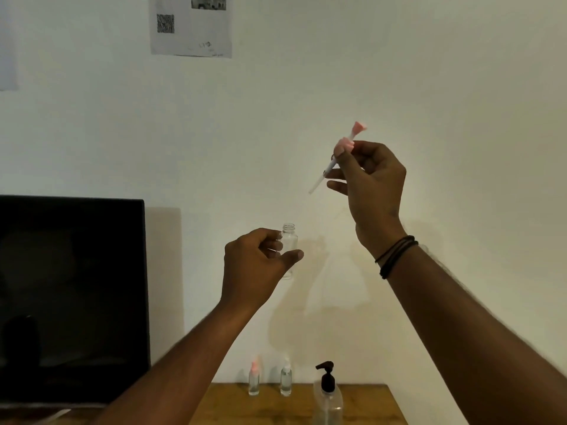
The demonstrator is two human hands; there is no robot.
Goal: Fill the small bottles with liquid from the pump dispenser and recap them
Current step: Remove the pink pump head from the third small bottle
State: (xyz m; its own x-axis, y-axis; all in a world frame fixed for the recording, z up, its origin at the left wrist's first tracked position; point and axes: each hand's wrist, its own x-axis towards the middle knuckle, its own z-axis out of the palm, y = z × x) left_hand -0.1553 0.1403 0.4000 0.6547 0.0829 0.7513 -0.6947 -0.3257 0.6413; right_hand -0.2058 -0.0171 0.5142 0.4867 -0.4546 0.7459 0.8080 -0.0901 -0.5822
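Note:
My left hand (256, 265) holds a small clear bottle (289, 240) upright and uncapped, raised in front of the wall. My right hand (369, 185) is higher and to the right, pinching a pink spray cap (348, 142) whose thin white tube slants down to the left, clear of the bottle's mouth. Down on the wooden table (239, 406) stand a small bottle with a pink cap (254, 380), a small bottle with a white cap (286, 380), and a clear pump dispenser with a black pump head (327, 394).
A dark monitor (72, 299) fills the lower left, close beside my left forearm. A printed sheet with a QR code (190, 24) hangs on the white wall above. Dark bands circle my right wrist (397, 254).

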